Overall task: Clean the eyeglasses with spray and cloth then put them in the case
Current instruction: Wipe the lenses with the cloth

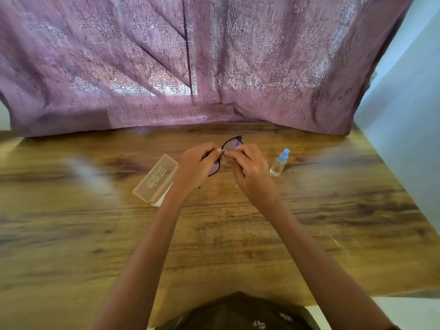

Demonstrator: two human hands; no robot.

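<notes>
Eyeglasses (232, 145) held above the wooden table (309, 222), your left hand (198, 164) gripping the black frame, your right hand (250, 170) pinching a grey cloth (234, 179) on it, translucent case (156, 181) lying closed at left, contents unclear, spray bottle (279, 163) of clear liquid at right.

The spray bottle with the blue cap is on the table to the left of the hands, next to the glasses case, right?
Not quite. The head view shows the spray bottle on the table to the right of the hands; the case lies on the left.

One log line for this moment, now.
phase: wiping | left hand: holds eyeglasses | right hand: cloth | case: open | spray bottle: upright
</notes>
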